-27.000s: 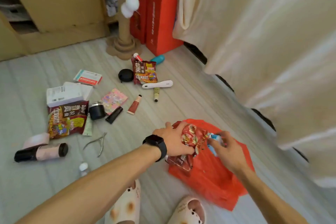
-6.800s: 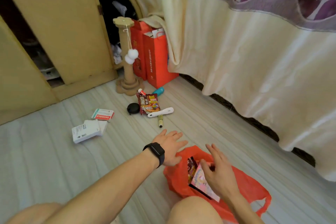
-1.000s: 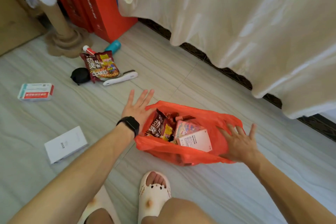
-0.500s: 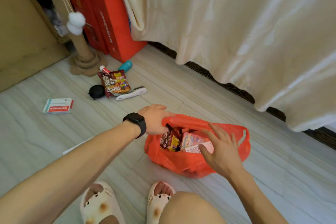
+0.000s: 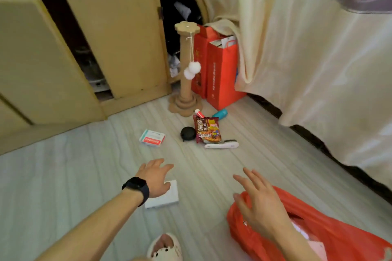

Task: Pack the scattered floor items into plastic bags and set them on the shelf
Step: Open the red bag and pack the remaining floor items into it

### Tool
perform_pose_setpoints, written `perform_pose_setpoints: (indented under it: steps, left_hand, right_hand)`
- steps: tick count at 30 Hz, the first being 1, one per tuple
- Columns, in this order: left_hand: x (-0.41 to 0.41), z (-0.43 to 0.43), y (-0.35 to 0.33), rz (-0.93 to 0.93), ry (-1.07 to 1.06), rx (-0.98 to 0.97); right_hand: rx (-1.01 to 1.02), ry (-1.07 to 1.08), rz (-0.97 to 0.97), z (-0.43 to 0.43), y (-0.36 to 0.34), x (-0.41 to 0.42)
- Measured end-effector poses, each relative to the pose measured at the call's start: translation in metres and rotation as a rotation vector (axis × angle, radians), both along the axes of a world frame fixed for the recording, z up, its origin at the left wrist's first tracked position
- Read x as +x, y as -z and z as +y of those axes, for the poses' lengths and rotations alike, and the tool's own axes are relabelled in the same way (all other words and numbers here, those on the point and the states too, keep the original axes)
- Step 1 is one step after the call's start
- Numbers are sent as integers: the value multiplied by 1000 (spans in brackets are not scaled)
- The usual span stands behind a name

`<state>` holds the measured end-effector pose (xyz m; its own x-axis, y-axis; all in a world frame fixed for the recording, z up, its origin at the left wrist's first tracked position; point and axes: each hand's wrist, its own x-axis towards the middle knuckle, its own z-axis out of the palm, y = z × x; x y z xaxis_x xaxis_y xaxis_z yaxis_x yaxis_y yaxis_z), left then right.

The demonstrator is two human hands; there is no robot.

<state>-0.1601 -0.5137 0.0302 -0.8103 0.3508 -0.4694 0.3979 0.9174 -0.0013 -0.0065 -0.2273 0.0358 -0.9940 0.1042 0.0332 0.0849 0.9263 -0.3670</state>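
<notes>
Your left hand (image 5: 156,177) was open, fingers spread, over the left edge of a white box (image 5: 167,197) lying flat on the floor; I couldn't tell if it touched. Your right hand (image 5: 261,203) was open too, fingers straight, hovering at the rim of the orange plastic bag (image 5: 339,224) at lower right. Loose on the floor near the scratching post (image 5: 186,74): red-and-white box (image 5: 152,138), black round case (image 5: 187,133), noodle packet (image 5: 207,130), white brush (image 5: 221,145), teal bottle (image 5: 220,114).
</notes>
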Motion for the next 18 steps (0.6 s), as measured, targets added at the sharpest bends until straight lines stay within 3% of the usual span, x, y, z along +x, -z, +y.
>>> perform_pose_setpoints:
  steps: [4,10,13,18]
  left_hand:
    - [15,-39,56,-132,-98,-102]
    - [14,-40,126,-191,-55,-116]
    - [1,-34,155,-149,18,-89]
    - [-20,-26,194,-147,23,-48]
  right_hand:
    - [107,-172,-276,-24,32,-32]
    - [266,-361,-727,-46,122,-71]
    - [307,-363,-756,-50,161,-94]
    - [287,-259,-600,-37,188,-172]
